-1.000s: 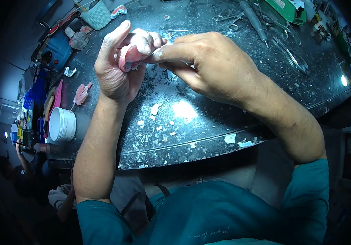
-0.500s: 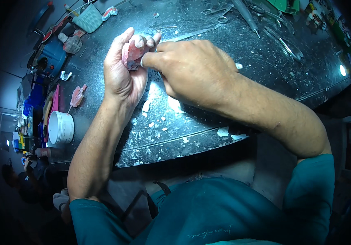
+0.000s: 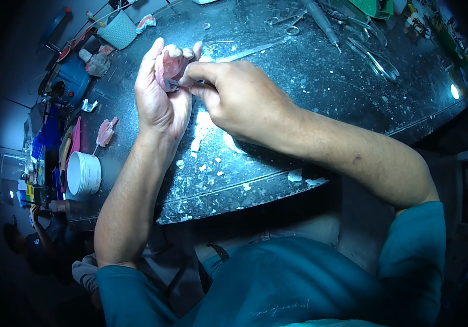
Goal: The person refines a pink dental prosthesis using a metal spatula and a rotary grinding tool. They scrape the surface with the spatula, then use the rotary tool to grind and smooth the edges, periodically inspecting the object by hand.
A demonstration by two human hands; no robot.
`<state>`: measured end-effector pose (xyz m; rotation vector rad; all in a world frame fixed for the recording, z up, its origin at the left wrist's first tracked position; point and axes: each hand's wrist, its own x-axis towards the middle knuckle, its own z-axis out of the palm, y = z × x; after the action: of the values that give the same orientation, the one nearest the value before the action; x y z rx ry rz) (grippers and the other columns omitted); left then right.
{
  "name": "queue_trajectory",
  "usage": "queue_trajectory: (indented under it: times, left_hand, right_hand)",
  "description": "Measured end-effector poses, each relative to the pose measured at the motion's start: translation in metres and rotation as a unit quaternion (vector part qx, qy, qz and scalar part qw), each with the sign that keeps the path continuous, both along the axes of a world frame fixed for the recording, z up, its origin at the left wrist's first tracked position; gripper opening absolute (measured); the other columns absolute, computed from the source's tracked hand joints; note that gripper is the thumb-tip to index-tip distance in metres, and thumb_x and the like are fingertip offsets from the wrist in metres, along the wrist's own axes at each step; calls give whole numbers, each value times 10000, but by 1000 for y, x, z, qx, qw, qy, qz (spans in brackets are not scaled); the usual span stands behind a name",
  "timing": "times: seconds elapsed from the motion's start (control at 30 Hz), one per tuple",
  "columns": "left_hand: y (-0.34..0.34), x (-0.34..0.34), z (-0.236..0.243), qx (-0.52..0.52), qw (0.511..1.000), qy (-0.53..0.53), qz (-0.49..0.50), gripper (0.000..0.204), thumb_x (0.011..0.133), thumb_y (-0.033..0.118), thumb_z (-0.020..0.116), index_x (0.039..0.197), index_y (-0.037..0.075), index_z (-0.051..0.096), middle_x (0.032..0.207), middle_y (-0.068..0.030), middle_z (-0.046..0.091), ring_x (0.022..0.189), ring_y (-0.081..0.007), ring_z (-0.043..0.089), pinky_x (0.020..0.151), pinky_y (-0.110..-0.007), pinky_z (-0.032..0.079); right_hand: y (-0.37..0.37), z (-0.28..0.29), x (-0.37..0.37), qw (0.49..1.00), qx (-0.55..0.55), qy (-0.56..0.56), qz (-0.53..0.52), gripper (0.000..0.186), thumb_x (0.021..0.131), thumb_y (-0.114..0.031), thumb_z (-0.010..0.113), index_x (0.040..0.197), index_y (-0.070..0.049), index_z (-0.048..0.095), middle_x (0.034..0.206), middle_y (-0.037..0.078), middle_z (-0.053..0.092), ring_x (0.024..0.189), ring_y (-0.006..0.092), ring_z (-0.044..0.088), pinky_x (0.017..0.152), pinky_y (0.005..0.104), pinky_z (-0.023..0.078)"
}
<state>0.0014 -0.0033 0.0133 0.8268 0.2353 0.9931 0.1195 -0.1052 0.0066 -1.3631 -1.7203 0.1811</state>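
My left hand [image 3: 160, 101] is turned palm up over the dark bench, its fingers curled round a pink denture base [image 3: 169, 69] with a rough, pale edge. My right hand [image 3: 239, 95] comes across from the right, thumb and forefinger pinched together at the lower right edge of the denture base. Whatever lies between those fingertips is too small and too covered to make out. Just beyond the right hand lies a long flat metal blade [image 3: 253, 50].
A white tub [image 3: 85, 173] and a pink scrap [image 3: 106, 132] are left of my forearm. Farther back stand a blue machine [image 3: 70, 79] and a pale basket [image 3: 118, 31]. Scissors [image 3: 291, 31], a grey handpiece [image 3: 322, 23] and pliers [image 3: 374, 61] lie at the far right. White flakes dot the bench.
Both hands and the denture base have shifted slightly left in view. The right hand has turned, so its thumb and forefinger now show pinched at the piece's edge.
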Motion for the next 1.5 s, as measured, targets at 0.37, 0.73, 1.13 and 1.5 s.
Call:
queue_trajectory:
  times: [0.37,0.73,1.13,1.5]
  left_hand:
    - [3,-9,-4,12,997,50,-66,373,993,316,541,725,66,610,763,-69,596,819,-179,553,814,-334,441]
    - [0,-4,-7,-21,991,125,-52,360,998,297,548,718,76,591,697,-34,577,747,-158,567,791,-323,468]
    - [5,-8,-12,-69,988,53,-126,305,997,230,510,793,16,587,761,-109,600,780,-226,595,906,-364,504]
    - [10,-1,-11,-59,995,-15,-73,346,1033,286,474,816,39,582,765,-78,589,844,-228,612,1033,-449,477]
  right_hand:
    - [-1,12,32,967,61,-248,-20,189,893,-154,657,1061,-139,740,921,105,739,867,230,736,766,385,617]
    - [-5,18,37,957,6,-291,-17,245,877,-133,663,1109,-149,739,938,102,745,872,238,736,796,404,609]
    - [-5,0,22,971,52,-234,11,234,838,-57,642,1057,-94,714,925,122,723,872,268,728,811,405,604]
    - [2,2,12,996,-81,23,15,186,931,-144,589,1067,-65,689,857,171,720,841,325,718,787,452,569]
